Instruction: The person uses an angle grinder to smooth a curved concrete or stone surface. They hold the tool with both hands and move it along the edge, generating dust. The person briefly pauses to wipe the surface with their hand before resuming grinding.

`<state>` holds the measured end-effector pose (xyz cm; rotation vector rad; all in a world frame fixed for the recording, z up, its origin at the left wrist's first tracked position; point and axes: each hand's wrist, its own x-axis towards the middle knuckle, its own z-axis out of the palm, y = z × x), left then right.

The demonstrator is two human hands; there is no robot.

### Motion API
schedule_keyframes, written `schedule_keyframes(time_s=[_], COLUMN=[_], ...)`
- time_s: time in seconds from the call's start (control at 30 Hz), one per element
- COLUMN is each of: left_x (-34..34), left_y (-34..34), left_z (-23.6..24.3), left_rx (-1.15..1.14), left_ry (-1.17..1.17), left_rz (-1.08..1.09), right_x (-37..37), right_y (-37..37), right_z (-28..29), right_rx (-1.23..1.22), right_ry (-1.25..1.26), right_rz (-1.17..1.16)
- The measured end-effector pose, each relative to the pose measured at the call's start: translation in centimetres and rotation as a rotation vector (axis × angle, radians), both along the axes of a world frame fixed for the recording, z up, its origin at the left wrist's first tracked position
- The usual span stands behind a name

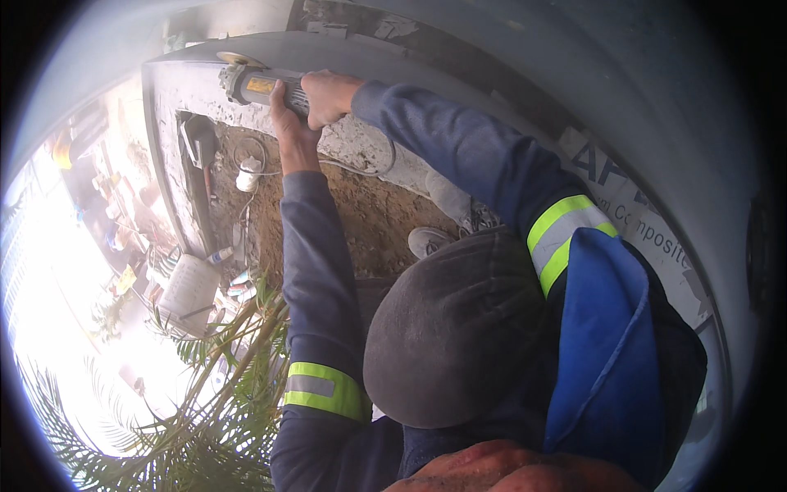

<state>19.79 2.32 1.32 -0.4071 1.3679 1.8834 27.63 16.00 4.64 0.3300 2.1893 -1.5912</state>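
Note:
At the top left of the head view, both hands are closed on a grey power tool with an orange label, which looks like an angle grinder (pixel 250 85). My left hand (pixel 295 127) wraps its body from below, thumb up along the side. My right hand (pixel 329 94) grips its rear end, close against the left. A pale yellowish disc (pixel 239 60) shows at the tool's far end, beside the grey panel (pixel 328 53). Whether the disc touches the panel, I cannot tell. Both arms reach forward in dark blue sleeves with reflective bands.
Below the tool runs a rough whitish ledge (pixel 361 141), with a thin cable (pixel 387 168) along it and bare soil (pixel 352 217) beneath. A small white container (pixel 248 175) stands there. A white bucket (pixel 188 287) and palm fronds (pixel 197 410) lie left. Shoes (pixel 428 242) rest below the ledge.

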Motion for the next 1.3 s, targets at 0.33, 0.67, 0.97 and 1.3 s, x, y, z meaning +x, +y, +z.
schedule_keyframes(time_s=[0.33,0.67,0.97,1.3], left_x=[1.7,5.5,4.9,1.7], left_y=[1.4,2.0,2.3,1.0], left_z=[1.0,2.3,2.4,0.2], left_rx=[-0.070,-0.047,-0.075,-0.054], left_ry=[0.049,0.102,0.121,0.120], left_rz=[0.029,0.021,0.000,0.004], right_x=[1.1,4.9,3.9,1.4], right_y=[0.1,0.8,1.0,0.2], right_z=[0.3,2.2,2.1,0.6], right_rx=[0.026,0.043,-0.003,0.027], right_ry=[0.012,-0.036,0.002,0.048], right_rz=[-0.023,-0.054,-0.053,-0.044])
